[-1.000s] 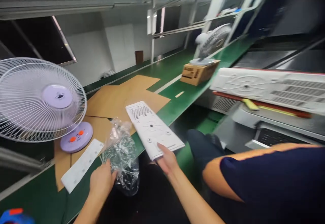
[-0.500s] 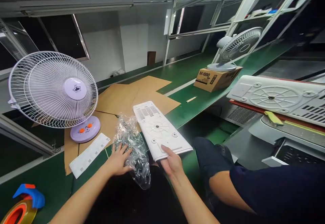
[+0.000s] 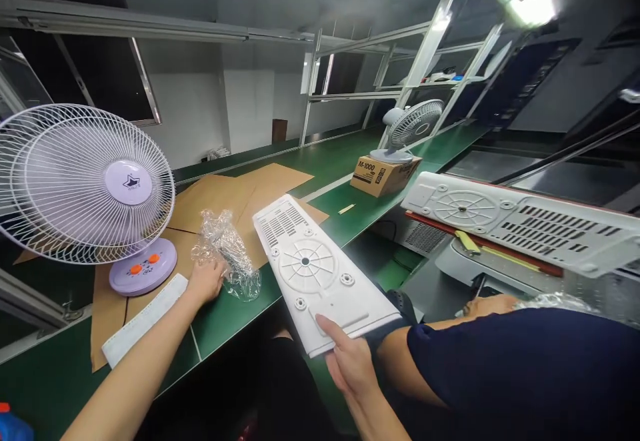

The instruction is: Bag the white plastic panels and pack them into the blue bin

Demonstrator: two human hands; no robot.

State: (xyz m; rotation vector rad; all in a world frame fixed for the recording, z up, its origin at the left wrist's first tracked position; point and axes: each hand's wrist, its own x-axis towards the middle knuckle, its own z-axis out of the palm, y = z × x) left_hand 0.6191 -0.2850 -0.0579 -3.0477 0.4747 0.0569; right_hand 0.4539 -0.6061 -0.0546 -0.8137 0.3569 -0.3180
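Between pinched right fingers (image 3: 334,331) sits the white panel's (image 3: 323,271) end; left fingers' (image 3: 219,269) hold unclear.

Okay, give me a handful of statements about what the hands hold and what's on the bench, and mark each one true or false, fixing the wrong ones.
1. The right hand holds a white panel by its near end. True.
2. The left hand is at some crumpled clear plastic. True.
3. The white panel is held in the left hand. False: the right hand holds it.
4. A grey fan stands on a cardboard box. True.
5. The cardboard box sits on the floor. False: it sits on the green worktop.
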